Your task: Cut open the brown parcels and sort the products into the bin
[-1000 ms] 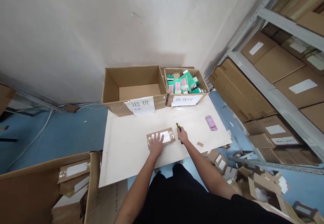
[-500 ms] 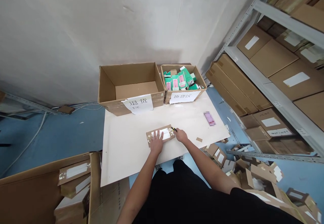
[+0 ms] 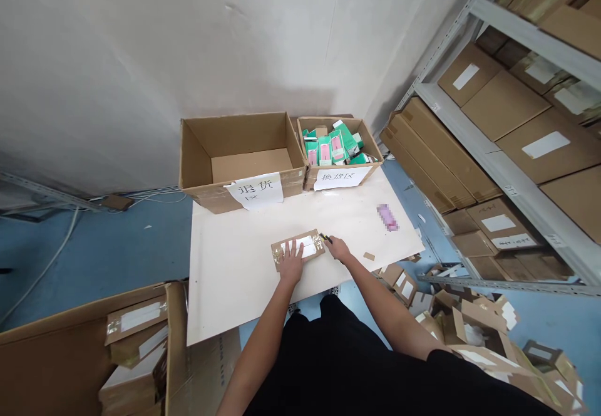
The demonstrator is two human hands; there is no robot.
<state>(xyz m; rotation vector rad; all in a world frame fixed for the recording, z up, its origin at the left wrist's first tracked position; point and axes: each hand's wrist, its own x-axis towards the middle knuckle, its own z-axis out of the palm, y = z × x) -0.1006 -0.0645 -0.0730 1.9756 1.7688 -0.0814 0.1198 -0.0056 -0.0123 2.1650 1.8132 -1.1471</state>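
Observation:
A small taped cardboard box (image 3: 278, 259) with a white label lies flat on the white tabletop (image 3: 225, 278). My left hand (image 3: 292, 263) rests on top of it, fingers spread across the label. Beside the box's right end, my right hand (image 3: 337, 249) is closed round a black and yellow utility knife (image 3: 325, 238). The knife's tip points at the taped end of the box; whether it touches the tape is too small to tell.
Behind stand a large open carton (image 3: 248, 134) and a smaller carton (image 3: 307, 181) of green and pink boxes. A blurred pink item (image 3: 387, 217) and a cardboard scrap (image 3: 369, 256) lie right. A parcel carton (image 3: 176, 353) stands lower left; shelves (image 3: 498, 143) rise on the right.
My right hand and the utility knife have shifted slightly right, away from the box's end. My left hand stays on the box.

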